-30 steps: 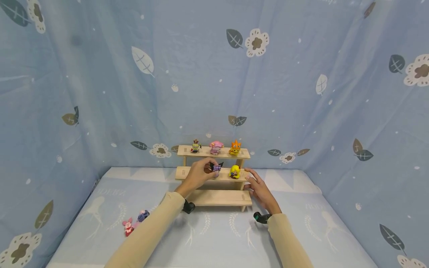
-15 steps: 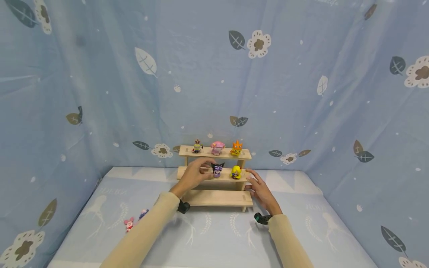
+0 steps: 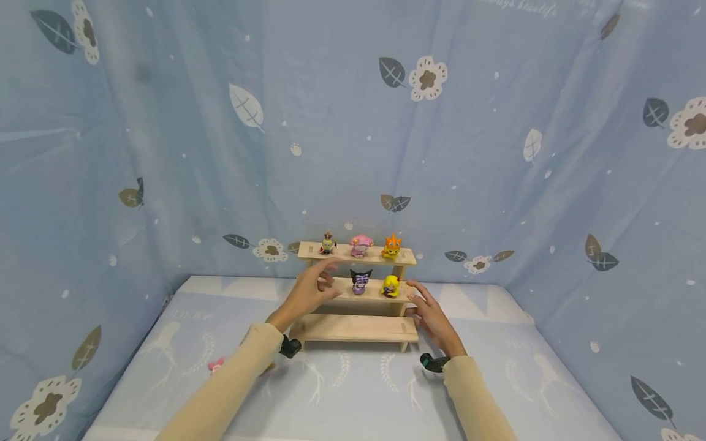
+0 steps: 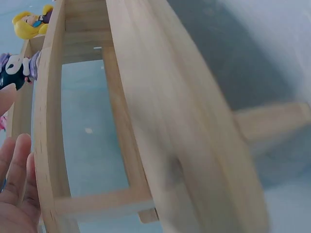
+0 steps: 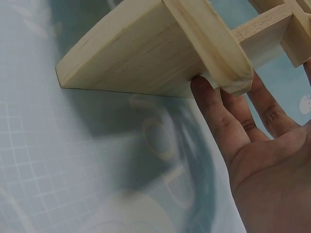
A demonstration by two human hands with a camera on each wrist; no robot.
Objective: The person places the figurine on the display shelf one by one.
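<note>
A figurine in a black pointed-ear hood with a purple body (image 3: 360, 282) stands upright on the middle tier of a wooden three-step display shelf (image 3: 353, 327). Just left of it is my left hand (image 3: 306, 294), fingers spread and thumb apart, holding nothing. The left wrist view shows that hand's fingers (image 4: 18, 170) beside the shelf, near the dark-headed figurine (image 4: 12, 77). Right of the hooded figurine sits a yellow-haired figurine (image 3: 390, 286). My right hand (image 3: 432, 318) touches the shelf's right end with extended fingers; its fingertips meet the wood in the right wrist view.
On the top tier stand a crowned figurine (image 3: 328, 243), a pink one (image 3: 361, 245) and an orange spiky one (image 3: 391, 246). A pink figurine (image 3: 216, 365) on the table is partly hidden by the left sleeve (image 3: 226, 386). A patterned blue curtain (image 3: 353, 122) hangs behind.
My left hand has let go of the black-hooded figurine and drawn back to the left, leaving it standing on the middle tier. My right hand stays at the shelf's right end.
</note>
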